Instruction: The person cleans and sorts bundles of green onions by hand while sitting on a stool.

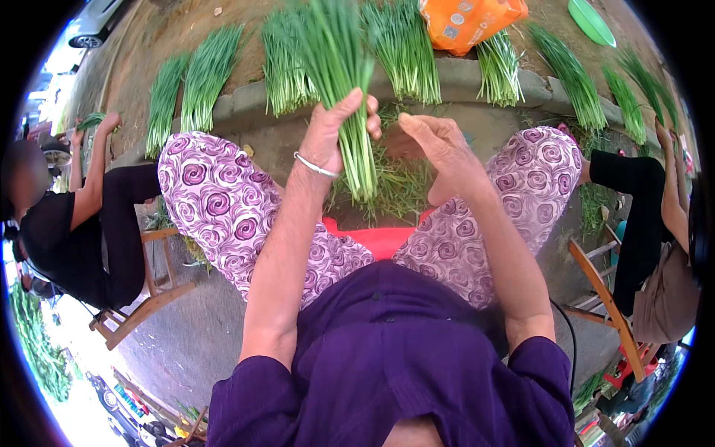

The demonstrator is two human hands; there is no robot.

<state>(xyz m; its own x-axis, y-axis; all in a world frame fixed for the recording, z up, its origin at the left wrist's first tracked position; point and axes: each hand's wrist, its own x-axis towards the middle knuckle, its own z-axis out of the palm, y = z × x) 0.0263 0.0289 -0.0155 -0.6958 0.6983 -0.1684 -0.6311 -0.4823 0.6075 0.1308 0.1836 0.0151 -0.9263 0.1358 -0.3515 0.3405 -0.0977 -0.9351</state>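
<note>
A bunch of garlic chives [357, 149] stands upright in my left hand [339, 134], which is closed around the pale stems. Its green leaves reach up past the top edge and blur there. To the right of the bunch, apart from it, is my right hand [443, 149]. The right thumb shows clearly, but motion smears the other fingers, so whether they hold anything is unclear. Below both hands, loose green trimmings [395, 179] lie heaped on the ground between my knees. Several more chive bunches [406, 59] rest along the curb in front of me.
An orange plastic bag [473, 22] sits behind the curb [246, 97], with a green basin [592, 22] at the far right. Part of a red seat or tub [380, 240] shows between my thighs. People sit on either side near wooden chairs [153, 302], both handling greens.
</note>
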